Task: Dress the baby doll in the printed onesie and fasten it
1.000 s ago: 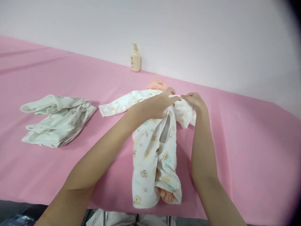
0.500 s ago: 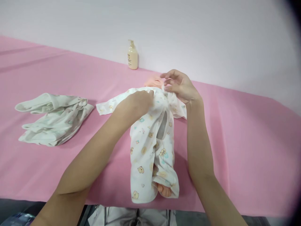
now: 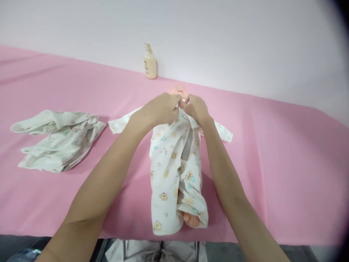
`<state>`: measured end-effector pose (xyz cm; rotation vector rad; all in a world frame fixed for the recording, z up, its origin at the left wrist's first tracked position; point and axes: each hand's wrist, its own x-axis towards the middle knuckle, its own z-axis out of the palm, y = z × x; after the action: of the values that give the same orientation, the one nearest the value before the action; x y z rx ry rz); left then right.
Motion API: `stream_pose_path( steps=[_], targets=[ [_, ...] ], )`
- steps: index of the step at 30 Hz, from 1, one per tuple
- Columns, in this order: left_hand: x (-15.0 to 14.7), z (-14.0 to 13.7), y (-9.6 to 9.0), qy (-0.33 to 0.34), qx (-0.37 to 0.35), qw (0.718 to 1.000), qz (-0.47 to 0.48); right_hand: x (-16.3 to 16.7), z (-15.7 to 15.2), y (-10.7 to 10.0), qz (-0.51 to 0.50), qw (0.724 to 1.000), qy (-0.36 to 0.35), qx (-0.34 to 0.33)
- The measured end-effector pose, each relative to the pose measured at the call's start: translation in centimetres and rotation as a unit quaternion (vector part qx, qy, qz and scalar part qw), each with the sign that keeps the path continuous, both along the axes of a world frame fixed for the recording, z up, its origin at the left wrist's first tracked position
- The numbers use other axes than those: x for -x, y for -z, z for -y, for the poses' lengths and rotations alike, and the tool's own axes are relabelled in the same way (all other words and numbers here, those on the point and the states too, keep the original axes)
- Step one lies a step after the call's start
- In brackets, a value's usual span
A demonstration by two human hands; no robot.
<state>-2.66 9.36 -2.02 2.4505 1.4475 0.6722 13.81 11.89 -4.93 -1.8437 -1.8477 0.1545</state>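
Observation:
A baby doll lies on its back, wearing a white baby romper printed with small bears. The romper's front gapes along the middle, and one of the doll's feet pokes out of a leg end. At the neckline, my left hand is closed with its fingertips pinching the cloth. My right hand meets it there, fingers also closed on the romper's collar edge. Both sleeves stretch out to the sides. My hands hide the chest and the exact bit of cloth between my fingers.
Folded white printed baby clothes lie to the left. A cream pump bottle stands at the back against the white wall. Pink cloth covers the table, whose front edge runs just below the doll's foot.
My right hand has come down and left from beside the doll's head to the collar and closed on it. My left hand has shifted slightly up to meet it. The right sleeve now shows more.

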Motion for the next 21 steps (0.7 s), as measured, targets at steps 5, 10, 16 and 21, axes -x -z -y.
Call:
stream_pose_path(
  steps=[5, 10, 16, 21],
  targets=[
    [-1.6, -1.3, 2.0, -0.121, -0.047, 0.982, -0.140, 1.1, -0.1, 0.4, 0.056, 0.998, -0.026, -0.024],
    [-2.7, -2.4, 3.8, -0.095, -0.081, 0.981, -0.150, 2.0, -0.5, 1.0, 0.071, 0.996, -0.034, -0.043],
    [-2.7, -4.9, 4.6, -0.002, -0.084, 0.996, -0.017, 1.7, -2.2, 2.4, -0.017, 0.996, 0.055, -0.062],
    [-2.7, -6.2, 5.4, 0.001, -0.076, 0.992, 0.100, 0.7, -3.8, 3.8, -0.100, 0.982, 0.048, -0.151]
  ],
)
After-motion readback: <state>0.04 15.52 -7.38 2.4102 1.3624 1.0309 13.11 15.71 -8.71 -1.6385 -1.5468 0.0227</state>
